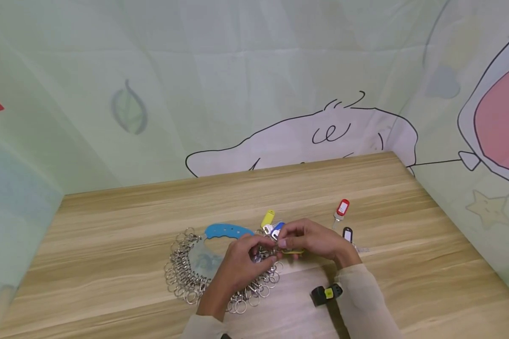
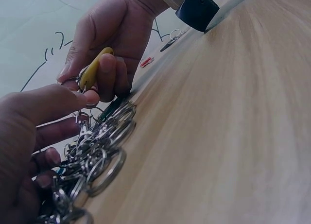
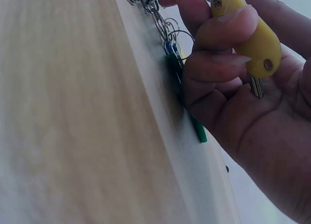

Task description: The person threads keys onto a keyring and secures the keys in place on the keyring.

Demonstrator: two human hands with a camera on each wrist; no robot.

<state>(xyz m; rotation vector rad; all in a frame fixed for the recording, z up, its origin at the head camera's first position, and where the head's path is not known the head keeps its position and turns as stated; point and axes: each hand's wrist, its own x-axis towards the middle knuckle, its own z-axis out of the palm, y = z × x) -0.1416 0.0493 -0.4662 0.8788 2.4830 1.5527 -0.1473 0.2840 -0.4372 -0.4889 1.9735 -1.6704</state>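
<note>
My right hand (image 1: 314,240) holds a yellow key tag (image 3: 257,44) with curled fingers. A key blade (image 3: 256,87) pokes out beyond the tag, toward the palm. At the tag's other end, the fingertips of my left hand (image 1: 239,263) pinch at a small metal ring, close against the right fingertips. Below them in the left wrist view hangs a thick cluster of metal clasps and split rings (image 2: 109,161). These rings run around the edge of a grey round key holder (image 1: 199,259) with a blue handle (image 1: 226,230), which lies partly behind my left hand.
Beyond my hands lie a yellow tag (image 1: 268,217) and a blue tag (image 1: 276,229). A red tag (image 1: 342,207) and a black tag (image 1: 347,234) lie to the right on the wooden table (image 1: 123,226). A green tag (image 3: 200,130) shows beside the right hand.
</note>
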